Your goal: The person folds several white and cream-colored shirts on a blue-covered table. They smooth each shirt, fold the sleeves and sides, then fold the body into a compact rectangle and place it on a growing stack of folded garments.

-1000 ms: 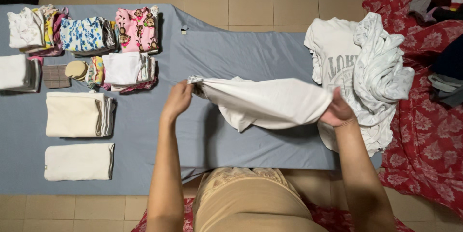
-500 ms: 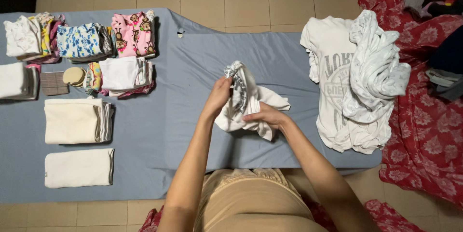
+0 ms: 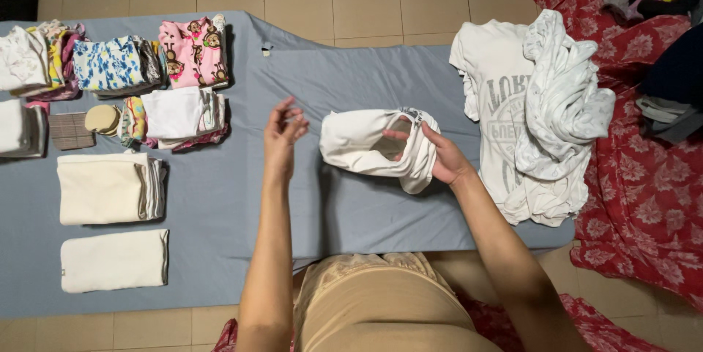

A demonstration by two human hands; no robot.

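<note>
A white garment [image 3: 359,148] hangs bunched above the grey-blue sheet [image 3: 344,74], its opening turned toward me. My right hand [image 3: 439,154] grips its right end, with fingers reaching inside the opening. My left hand [image 3: 283,135] hovers just left of the garment, fingers apart, touching nothing. A heap of white clothes [image 3: 538,110], with a printed white shirt underneath, lies to the right of my right hand.
Folded stacks sit on the left of the sheet: two cream towels [image 3: 110,189] [image 3: 113,260], a pink patterned piece [image 3: 192,52], a blue-white one [image 3: 110,65] and a white pile [image 3: 179,112]. A red floral cloth [image 3: 644,198] with dark clothes covers the right side. Tiled floor lies beyond.
The stretched white garment was gathered into a bunch at the middle. My left hand has since let go and moved left, while my right hand holds the garment with its opening spread.
</note>
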